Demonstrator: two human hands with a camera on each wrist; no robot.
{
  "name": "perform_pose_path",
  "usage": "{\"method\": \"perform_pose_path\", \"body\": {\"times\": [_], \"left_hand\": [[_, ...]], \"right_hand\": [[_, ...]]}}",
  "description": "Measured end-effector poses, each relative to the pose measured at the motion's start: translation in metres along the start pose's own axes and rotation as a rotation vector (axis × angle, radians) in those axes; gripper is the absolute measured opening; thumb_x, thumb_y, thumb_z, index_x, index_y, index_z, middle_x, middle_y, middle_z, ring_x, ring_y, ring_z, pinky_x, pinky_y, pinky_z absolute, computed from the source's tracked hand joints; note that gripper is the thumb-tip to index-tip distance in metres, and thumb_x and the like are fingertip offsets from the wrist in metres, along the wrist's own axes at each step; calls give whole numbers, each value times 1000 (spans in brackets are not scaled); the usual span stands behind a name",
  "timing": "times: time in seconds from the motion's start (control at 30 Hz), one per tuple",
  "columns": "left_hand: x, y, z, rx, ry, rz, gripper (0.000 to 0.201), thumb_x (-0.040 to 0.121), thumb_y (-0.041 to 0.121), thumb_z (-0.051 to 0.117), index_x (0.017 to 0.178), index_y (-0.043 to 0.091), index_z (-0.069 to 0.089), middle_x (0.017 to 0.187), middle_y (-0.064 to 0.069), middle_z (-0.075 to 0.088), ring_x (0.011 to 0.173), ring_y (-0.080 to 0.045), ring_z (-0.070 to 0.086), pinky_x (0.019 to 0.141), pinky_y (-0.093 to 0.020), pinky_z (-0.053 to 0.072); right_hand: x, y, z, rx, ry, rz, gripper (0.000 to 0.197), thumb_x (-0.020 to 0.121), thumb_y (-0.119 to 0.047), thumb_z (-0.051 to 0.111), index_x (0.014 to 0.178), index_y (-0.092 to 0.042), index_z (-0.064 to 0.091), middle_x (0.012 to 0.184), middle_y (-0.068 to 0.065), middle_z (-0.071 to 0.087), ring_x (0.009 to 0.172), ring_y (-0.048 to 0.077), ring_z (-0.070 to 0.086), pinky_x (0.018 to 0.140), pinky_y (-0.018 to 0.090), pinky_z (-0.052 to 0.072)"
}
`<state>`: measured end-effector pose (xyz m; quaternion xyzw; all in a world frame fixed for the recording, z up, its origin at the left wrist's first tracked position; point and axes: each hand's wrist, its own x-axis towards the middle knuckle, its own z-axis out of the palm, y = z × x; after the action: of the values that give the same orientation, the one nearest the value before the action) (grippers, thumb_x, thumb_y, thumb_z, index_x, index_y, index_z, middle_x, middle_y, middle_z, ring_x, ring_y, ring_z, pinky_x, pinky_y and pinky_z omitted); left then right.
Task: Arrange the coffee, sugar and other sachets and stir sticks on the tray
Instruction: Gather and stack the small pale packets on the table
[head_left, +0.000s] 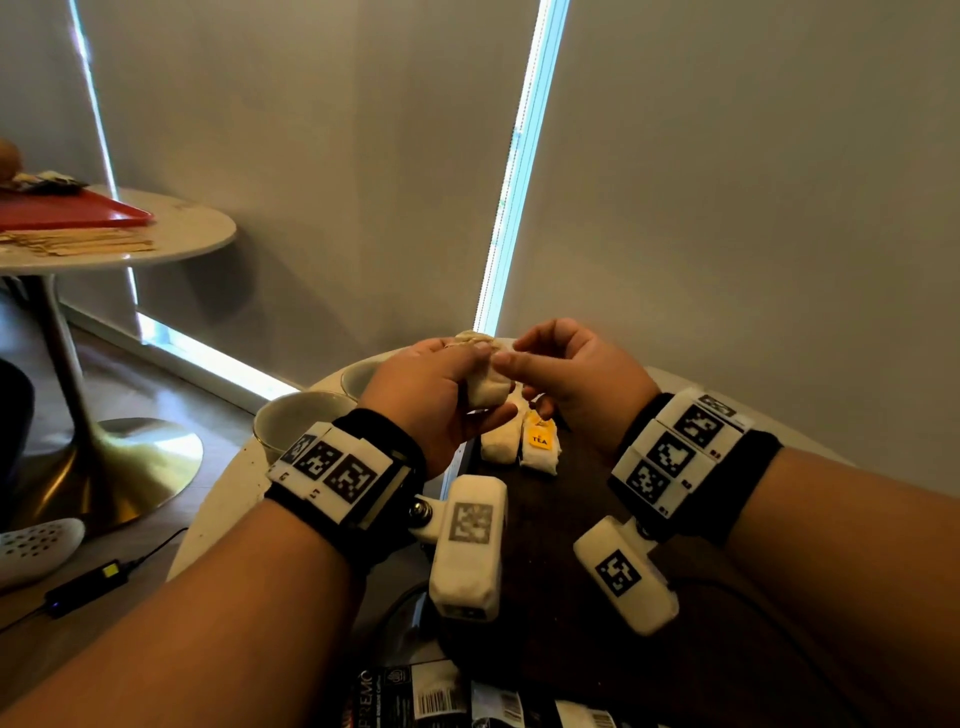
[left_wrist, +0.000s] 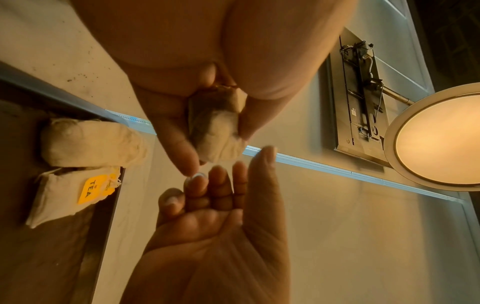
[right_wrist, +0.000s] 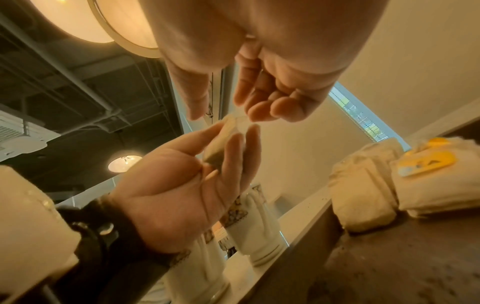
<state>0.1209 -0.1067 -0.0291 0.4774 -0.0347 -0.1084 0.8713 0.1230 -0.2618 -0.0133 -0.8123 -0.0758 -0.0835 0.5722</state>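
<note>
A yellow tag (head_left: 539, 439) on a tea bag (head_left: 540, 451) reads "TEA"; a black sachet (head_left: 395, 699) seems to read "PREMO".
</note>
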Motion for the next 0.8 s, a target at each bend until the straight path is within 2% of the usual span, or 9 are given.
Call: {"method": "perform_pose_path", "body": {"times": [0.2,0.3,0.4,0.5,0.57,0.67,0.73,0.8], "left_hand": [[3,-4,-4,77,3,26,27,96,21,64,120,10,61,101,-13,70,77,-21,71,60,-29,58],[5,-5,-5,115,17,36,35,94,25,66,125,10,59,105,-14,70,85,-23,68,64,-32,56],[7,-5,-5,138,2,37,40,93,28,68,127,8,60,115,-18,70,94,-27,69,68,-35,54],[8,-6,-5,148,-3,58,37,94,32,67,120,7,63,109,-16,71,95,-26,69,73,-39,55],[10,-7,-5,97,7,54,24,96,31,63,109,11,65,98,-9,71,87,-22,69,76,-39,57],[9,-5,-5,-31,51,5,8,95,18,58,95,13,63,86,-5,65,73,-18,63,67,-35,54],[10,-3,-5,-29,67,7,8,96,15,52,96,13,60,88,-8,61,69,-18,59,54,-31,52],[11,-3,-4,-18,88,47,10,98,13,48,98,12,59,89,-9,60,69,-18,59,50,-28,49]], "right_hand": [[-1,2,7,-16,-22,-30,26,82,-14,78,100,-22,63,78,-1,68,66,12,63,53,25,48],[-3,1,6,-16,-39,-38,21,84,-14,76,98,-23,64,81,2,69,67,12,63,52,23,49],[-5,2,7,29,-35,-31,11,88,-14,71,97,-17,66,94,16,72,75,22,65,53,24,48],[-4,5,8,28,15,-25,4,90,-11,68,92,-15,67,94,20,72,76,26,64,54,28,47],[-2,7,8,19,41,-11,6,90,-10,68,90,-16,67,94,19,72,76,25,65,55,29,47],[2,11,8,40,74,6,8,88,-9,70,88,-16,68,92,15,74,77,27,68,55,31,47],[5,13,5,33,98,17,7,88,-10,70,88,-17,69,90,13,75,78,29,69,58,34,50],[7,12,1,23,133,40,6,90,-12,69,89,-17,67,89,11,75,74,24,69,56,31,50]]}}
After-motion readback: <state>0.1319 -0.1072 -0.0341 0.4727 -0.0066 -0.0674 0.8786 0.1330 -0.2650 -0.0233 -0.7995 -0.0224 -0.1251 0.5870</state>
